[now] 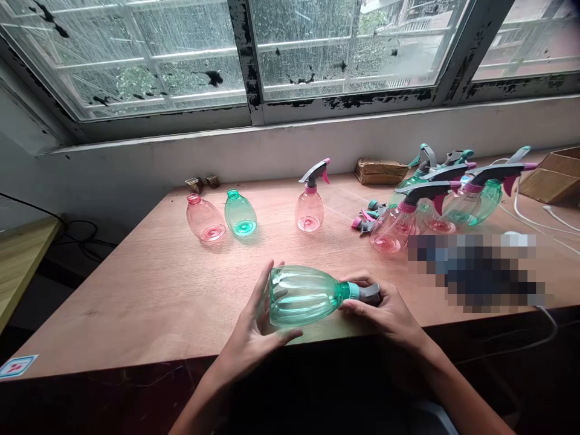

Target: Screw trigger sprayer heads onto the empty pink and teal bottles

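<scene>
A transparent green spray bottle (302, 296) lies sideways in the air above the table's front edge, its base to the left. My left hand (254, 329) is curved around the base end, fingers partly hidden behind it and the thumb stretched along its lower side. At the other end, my right hand (383, 311) is closed around the teal collar and grey spray head (369, 294), with thumb and fingers on opposite sides; the trigger is mostly hidden.
Farther back stand an open pink bottle (205, 219), an open green bottle (240, 212) and a pink spray bottle (310, 208). Several spray bottles (394, 226) crowd the right, beside loose spray heads (365, 222), a brown packet (380, 171) and a cardboard box (555, 175).
</scene>
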`<state>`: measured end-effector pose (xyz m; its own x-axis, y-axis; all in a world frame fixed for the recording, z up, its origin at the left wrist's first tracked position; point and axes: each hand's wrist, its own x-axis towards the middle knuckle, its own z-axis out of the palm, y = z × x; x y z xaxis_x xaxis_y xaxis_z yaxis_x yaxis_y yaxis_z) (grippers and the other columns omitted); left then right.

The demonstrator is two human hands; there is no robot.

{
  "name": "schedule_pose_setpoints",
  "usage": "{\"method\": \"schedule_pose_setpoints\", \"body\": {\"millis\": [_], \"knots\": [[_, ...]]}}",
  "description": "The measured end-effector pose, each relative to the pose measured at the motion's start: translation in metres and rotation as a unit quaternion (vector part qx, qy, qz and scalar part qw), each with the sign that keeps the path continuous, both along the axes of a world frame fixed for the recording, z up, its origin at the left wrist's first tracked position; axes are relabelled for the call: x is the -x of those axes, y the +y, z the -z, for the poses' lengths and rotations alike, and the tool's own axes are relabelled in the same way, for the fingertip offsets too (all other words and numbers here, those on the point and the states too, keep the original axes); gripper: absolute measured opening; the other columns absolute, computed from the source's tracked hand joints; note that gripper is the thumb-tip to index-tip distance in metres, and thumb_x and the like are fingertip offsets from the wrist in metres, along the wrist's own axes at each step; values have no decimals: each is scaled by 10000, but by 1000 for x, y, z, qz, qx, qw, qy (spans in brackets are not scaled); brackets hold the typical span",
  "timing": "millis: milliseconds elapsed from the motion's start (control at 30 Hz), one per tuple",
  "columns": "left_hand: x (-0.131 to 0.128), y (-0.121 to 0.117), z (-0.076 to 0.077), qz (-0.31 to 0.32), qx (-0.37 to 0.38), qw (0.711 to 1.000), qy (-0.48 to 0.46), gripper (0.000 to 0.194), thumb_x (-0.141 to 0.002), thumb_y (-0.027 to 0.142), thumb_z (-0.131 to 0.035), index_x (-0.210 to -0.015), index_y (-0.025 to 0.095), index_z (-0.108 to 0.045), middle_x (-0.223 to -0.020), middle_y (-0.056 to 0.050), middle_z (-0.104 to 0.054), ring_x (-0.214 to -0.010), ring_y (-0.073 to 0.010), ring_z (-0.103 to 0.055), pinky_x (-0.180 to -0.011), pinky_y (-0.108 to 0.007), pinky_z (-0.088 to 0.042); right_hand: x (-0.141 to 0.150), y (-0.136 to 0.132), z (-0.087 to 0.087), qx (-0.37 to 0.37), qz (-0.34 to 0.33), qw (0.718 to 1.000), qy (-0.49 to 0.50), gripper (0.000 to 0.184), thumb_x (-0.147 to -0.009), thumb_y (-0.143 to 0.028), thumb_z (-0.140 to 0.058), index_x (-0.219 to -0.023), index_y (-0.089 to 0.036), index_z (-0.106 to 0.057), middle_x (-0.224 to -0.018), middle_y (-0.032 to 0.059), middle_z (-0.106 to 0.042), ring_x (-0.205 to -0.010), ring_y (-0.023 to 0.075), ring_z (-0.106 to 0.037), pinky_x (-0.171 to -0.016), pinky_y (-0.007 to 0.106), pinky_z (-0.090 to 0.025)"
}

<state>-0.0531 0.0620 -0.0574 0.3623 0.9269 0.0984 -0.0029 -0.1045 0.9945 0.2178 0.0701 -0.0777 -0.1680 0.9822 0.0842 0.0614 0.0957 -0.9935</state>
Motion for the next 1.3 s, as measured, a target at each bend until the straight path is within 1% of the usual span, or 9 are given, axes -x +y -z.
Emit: {"method": "schedule_pose_setpoints", "body": {"millis": [67, 233, 333, 467, 633, 800, 933, 1067, 1300], "knots": [[1, 0, -1, 19, -9, 1000, -15, 985, -837, 215, -775, -1553, 501, -162, -1691, -38, -173, -1502, -352, -298, -1181, -517, -357, 0, 0, 1, -1, -9, 1000, 6, 348, -794, -410, -824, -1070, -224, -723, -894, 15, -697, -739, 171, -642, -666, 257, -514], [0, -2, -1, 9, -13, 1000, 6, 1102, -783, 230, -831, -1569, 476, -98, -1697, -38, -144, -1505, -340, -290, -1226, -510, -275, 0, -1, 1, 6, -8, 1000, 11, 336, -791, -384, -835, -1064, -223, -726, -881, 9, -697, -743, 165, -636, -673, 252, -502], [-1, -1, 0, -3, 0, 1000, 11, 1002, -797, 266, -819, -1570, 416, -200, -1689, -59, -174, -1520, -343, -251, -1231, -496, -268, 0, -1, 1, 9, -6, 1000, 12, 342, -785, -383, -840, -1064, -222, -725, -876, 8, -699, -739, 166, -638, -673, 255, -500], [0, -1, 1, 5, -22, 999, 26, 978, -840, 232, -775, -1558, 481, -158, -1690, -47, -167, -1503, -332, -300, -1186, -497, -350, 0, -1, 1, 16, -7, 1000, 20, 340, -795, -384, -834, -1070, -221, -720, -834, 2, -694, -710, 154, -632, -664, 249, -496], [0, -2, -1, 9, -23, 999, 20, 1167, -741, 258, -869, -1572, 467, -76, -1692, -52, -158, -1521, -344, -244, -1230, -521, -245, -1, -2, 3, 25, -11, 999, 24, 349, -793, -374, -840, -1077, -214, -715, -804, -3, -689, -701, 145, -630, -659, 239, -492], [1, 0, 1, 6, -19, 999, 33, 928, -847, 283, -773, -1569, 399, -202, -1682, -69, -189, -1532, -335, -212, -1239, -515, -232, -1, -2, 3, 36, -12, 999, 37, 380, -788, -372, -846, -1093, -197, -703, -780, -3, -688, -684, 143, -638, -647, 238, -498], [3, 1, 5, 17, -62, 996, 61, 1000, -864, 226, -748, -1567, 481, -83, -1701, -42, -102, -1535, -345, -201, -1232, -551, -217, -1, -1, 3, 42, -14, 998, 44, 391, -792, -377, -841, -1100, -187, -693, -755, -1, -691, -658, 147, -641, -634, 247, -503], [1, 0, 2, 10, -29, 999, 34, 1148, -799, 254, -818, -1568, 478, 5, -1703, -44, -101, -1530, -349, -219, -1225, -539, -253, -2, -2, 4, 40, -16, 998, 41, 380, -800, -368, -836, -1102, -194, -684, -769, -3, -688, -667, 144, -637, -637, 244, -498], [-4, -1, -3, -16, -2, 1000, 20, 947, -802, 266, -819, -1557, 388, -261, -1669, -58, -237, -1521, -336, -251, -1243, -505, -247, -2, 0, 5, 20, -26, 998, 47, 337, -823, -338, -824, -1084, -216, -651, -801, -25, -663, -676, 122, -634, -633, 223, -492]]}}
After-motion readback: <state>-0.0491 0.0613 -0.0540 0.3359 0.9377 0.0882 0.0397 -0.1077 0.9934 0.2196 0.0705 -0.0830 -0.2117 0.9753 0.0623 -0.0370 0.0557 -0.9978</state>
